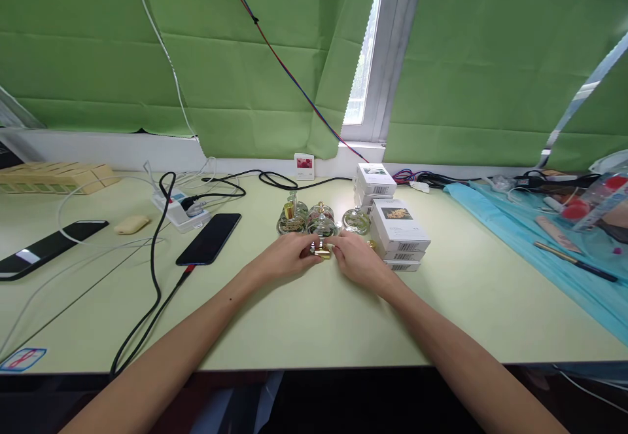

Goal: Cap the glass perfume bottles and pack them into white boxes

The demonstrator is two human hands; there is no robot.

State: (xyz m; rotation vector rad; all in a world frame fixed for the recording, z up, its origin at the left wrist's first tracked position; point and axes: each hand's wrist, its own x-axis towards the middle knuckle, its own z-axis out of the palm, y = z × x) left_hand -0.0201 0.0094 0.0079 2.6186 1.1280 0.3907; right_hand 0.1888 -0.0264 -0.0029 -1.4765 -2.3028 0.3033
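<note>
Pinching one partly covered gold-coloured piece (pixel 322 253) with left grip (pixel 288 255), just in front of at least three overlapping glass bottles (pixel 356 220), near two stacks of white boxes (pixel 400 228); cannot make out right grip (pixel 359 260), finger-hidden.

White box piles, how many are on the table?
2: the front pile, beside the right hand, and the back pile, behind it near the window. Others may be hidden.

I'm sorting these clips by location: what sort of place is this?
Probably an indoor workspace beside a window: green fabric hangs behind a pale desk, which holds a power strip with cables plugged in.
</note>
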